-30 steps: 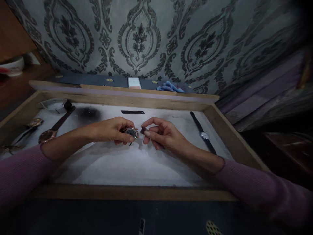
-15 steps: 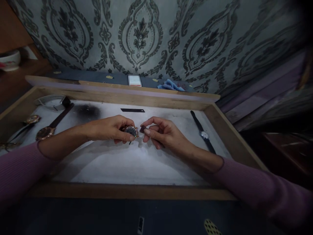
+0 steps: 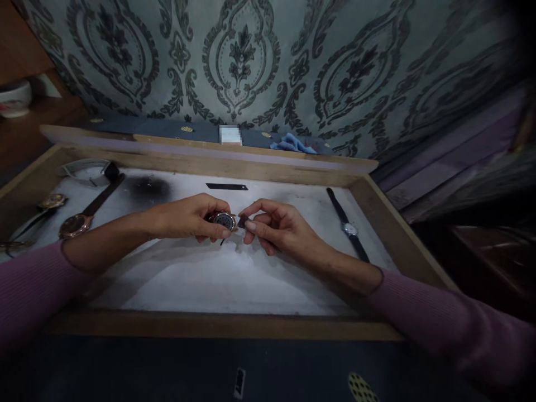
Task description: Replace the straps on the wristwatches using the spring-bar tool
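Near the middle of the shallow wooden tray (image 3: 234, 324), my left hand (image 3: 190, 216) grips a wristwatch (image 3: 224, 221) with a dark dial and a gold-coloured case. Its thumb lies along the lower edge of the case. Just to the right, my right hand (image 3: 276, 226) pinches a small dark strip (image 3: 242, 221) between thumb and fingers. The strip looks like a piece of watch strap, close beside the watch's lug; whether the two touch, I cannot tell. Behind my hands a dark snap-off knife blade (image 3: 226, 186) lies flat on the white base.
A gold-cased watch with a brown strap (image 3: 75, 224), a pale-strapped watch (image 3: 90, 172) and a small gold watch (image 3: 53, 201) lie at the left. A black-strapped watch (image 3: 348, 229) lies at the right. Blue cloth (image 3: 293, 143) rests behind the tray's raised rim.
My right hand has brought the small dark strip slightly nearer the watch. The watch in my left hand has turned and shifted a little. Both hands keep their hold.
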`<state>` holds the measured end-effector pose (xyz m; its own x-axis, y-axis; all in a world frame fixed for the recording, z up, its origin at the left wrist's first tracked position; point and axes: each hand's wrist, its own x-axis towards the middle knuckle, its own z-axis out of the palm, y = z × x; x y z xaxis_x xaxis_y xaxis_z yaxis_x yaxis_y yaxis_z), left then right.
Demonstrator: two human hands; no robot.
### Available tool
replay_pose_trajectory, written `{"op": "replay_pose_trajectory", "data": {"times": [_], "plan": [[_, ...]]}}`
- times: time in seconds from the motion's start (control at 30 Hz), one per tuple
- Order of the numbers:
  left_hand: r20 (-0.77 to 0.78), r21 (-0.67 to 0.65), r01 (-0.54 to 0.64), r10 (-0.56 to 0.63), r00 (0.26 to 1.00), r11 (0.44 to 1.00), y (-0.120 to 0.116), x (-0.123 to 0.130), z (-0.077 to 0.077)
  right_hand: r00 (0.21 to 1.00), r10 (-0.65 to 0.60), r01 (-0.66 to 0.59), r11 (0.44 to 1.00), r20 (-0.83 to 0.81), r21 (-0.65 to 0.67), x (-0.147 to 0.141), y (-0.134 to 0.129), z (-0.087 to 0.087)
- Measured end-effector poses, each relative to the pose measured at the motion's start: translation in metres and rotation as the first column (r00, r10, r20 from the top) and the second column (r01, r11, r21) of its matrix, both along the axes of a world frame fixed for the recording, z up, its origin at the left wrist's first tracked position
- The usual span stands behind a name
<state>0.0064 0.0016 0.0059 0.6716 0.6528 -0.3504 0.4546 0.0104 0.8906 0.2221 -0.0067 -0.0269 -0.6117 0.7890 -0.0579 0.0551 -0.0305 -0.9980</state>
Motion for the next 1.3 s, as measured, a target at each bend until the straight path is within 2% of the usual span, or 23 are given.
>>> {"op": "replay_pose_trajectory", "data": {"times": [0.37,0.7,0.87,1.0,1.13,1.3], "plan": [[0.011,0.068,0.015,-0.015,1.0,0.998,-0.001,-0.001,-0.005,0.999,0.011,-0.015,0.995,0.047,0.096,0.002,-0.001,-0.002],[-0.042,0.162,0.036,-0.03,0.999,0.986,-0.004,0.0,-0.002,0.995,0.034,-0.051,0.982,0.095,0.184,0.003,-0.002,-0.002],[-0.142,0.374,0.064,-0.011,0.99,0.925,-0.009,0.001,-0.003,0.993,-0.01,-0.017,0.976,0.119,0.219,0.004,-0.003,-0.001],[-0.2,0.484,0.09,0.01,0.98,0.87,-0.014,0.003,-0.001,0.992,-0.008,-0.019,0.978,0.128,0.207,0.004,-0.002,0.0],[-0.264,0.538,0.117,0.035,0.964,0.835,-0.016,0.004,0.002,0.99,0.005,-0.036,0.974,0.138,0.222,0.004,-0.002,0.0],[-0.292,0.554,0.133,0.042,0.956,0.822,-0.016,0.004,0.002,0.99,0.01,-0.042,0.972,0.14,0.233,0.005,-0.002,-0.001]]}}
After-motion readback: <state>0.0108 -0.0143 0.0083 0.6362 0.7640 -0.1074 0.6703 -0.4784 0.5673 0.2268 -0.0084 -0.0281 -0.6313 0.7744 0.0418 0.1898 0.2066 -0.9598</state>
